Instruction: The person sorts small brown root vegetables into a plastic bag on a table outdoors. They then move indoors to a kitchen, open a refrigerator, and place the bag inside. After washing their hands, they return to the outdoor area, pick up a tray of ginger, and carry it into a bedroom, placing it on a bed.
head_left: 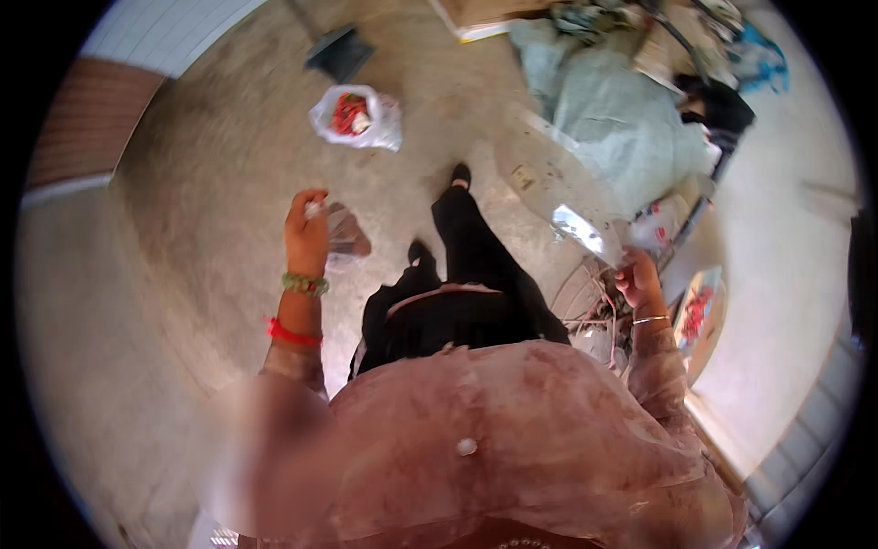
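In the head view, we look down at a hard, grey-brown floor (219, 165). A brown and white wall (91, 119) is at the far left. A dark dustpan (338, 55) lies on the floor near the top. At our right there is a big heap of pale green sacks (626, 133), and under the right hand some thin bars (585, 302) stand close by our leg.

A white bag (389, 128) sits open on the floor ahead, with red things (347, 114) inside. By our right arm, a tray (709, 343) holds more red bits (698, 311).

Our left hand (306, 233) has its fingers curled in, holding a small brownish see-through bag (347, 229) that hangs beside it. Our right hand (640, 277) has its fingers bent and nearly closed, pinching the end of a clear, shiny plastic piece (581, 229) near the sacks.
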### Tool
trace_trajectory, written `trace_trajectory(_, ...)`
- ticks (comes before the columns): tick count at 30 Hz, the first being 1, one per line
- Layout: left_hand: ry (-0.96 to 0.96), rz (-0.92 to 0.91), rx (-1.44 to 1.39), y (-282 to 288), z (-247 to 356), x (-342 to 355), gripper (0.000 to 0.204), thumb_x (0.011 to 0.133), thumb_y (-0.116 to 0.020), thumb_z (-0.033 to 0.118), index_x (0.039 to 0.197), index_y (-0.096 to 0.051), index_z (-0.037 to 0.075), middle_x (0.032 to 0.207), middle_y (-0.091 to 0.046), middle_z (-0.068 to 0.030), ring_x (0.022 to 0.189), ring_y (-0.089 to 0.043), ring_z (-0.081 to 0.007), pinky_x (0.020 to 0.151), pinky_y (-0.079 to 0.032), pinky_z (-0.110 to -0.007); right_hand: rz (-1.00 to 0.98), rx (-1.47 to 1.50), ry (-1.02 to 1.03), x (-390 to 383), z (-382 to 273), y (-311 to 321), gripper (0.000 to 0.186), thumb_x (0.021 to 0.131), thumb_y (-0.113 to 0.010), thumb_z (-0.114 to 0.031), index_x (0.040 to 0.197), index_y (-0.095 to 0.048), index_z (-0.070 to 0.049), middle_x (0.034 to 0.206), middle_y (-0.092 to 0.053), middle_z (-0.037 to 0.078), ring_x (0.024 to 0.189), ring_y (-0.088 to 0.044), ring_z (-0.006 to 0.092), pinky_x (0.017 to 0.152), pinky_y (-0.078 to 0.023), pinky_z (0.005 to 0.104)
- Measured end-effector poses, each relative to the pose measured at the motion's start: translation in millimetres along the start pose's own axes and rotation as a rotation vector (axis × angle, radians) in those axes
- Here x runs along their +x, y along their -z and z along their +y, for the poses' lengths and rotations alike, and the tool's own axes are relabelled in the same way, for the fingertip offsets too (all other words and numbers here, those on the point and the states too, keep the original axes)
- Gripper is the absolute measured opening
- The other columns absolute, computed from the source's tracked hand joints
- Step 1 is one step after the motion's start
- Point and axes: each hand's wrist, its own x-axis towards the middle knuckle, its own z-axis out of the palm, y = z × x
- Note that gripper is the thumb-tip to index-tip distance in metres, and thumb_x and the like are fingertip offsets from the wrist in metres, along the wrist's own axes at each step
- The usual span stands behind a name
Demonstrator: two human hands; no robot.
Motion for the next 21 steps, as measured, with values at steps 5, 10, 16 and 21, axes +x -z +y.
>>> trace_trajectory(5,0.158,-0.275,-0.202,-13.1,51.7,5.4,0.018,0.09,-0.047,0.023,0.095,-0.058,0.01,0.064,-0.041,0.007,0.055,-0.033,-0.0011,0.046,-0.027,-0.017,0.104,0.205,0.245,-99.6,43.2,83.7,0.036,0.074,-0.044,-0.01,0.109,-0.05,-0.004,0.059,-0.044,0.005,0.035,-0.039,0.0139,0.03,-0.028,0.0257)
trace_trajectory(10,0.072,-0.495,-0.256,-45.3,97.9,11.2,0.018,0.09,-0.047,0.024,0.098,-0.055,0.01,0.066,-0.039,0.0068,0.054,-0.033,-0.0015,0.046,-0.025,-0.017,0.272,0.67,0.365,-167.1,110.1,183.2,0.036,0.075,-0.044,-0.011,0.108,-0.053,-0.001,0.058,-0.04,0.003,0.035,-0.033,0.0117,0.032,-0.025,0.0227)
trace_trajectory(16,-0.029,-0.564,-0.137,-124.3,153.8,1.5,0.018,0.089,-0.047,0.024,0.097,-0.054,0.009,0.067,-0.043,0.0042,0.057,-0.036,-0.0027,0.049,-0.027,-0.018,0.634,1.182,0.492,-164.1,147.9,282.5,0.022,0.081,-0.052,-0.02,0.088,-0.039,-0.004,0.057,-0.041,0.006,0.039,-0.036,0.0141,0.034,-0.025,0.0227)
trace_trajectory(21,-0.051,-0.577,-0.124,-215.0,193.9,-25.9,0.019,0.089,-0.047,0.021,0.099,-0.053,0.007,0.066,-0.041,0.0047,0.058,-0.036,-0.0049,0.052,-0.029,-0.019,0.96,1.276,0.44,-100.2,142.5,433.6,0.023,0.078,-0.048,-0.012,0.098,-0.042,-0.002,0.068,-0.05,0.012,0.047,-0.047,0.02,0.036,-0.034,0.0252)
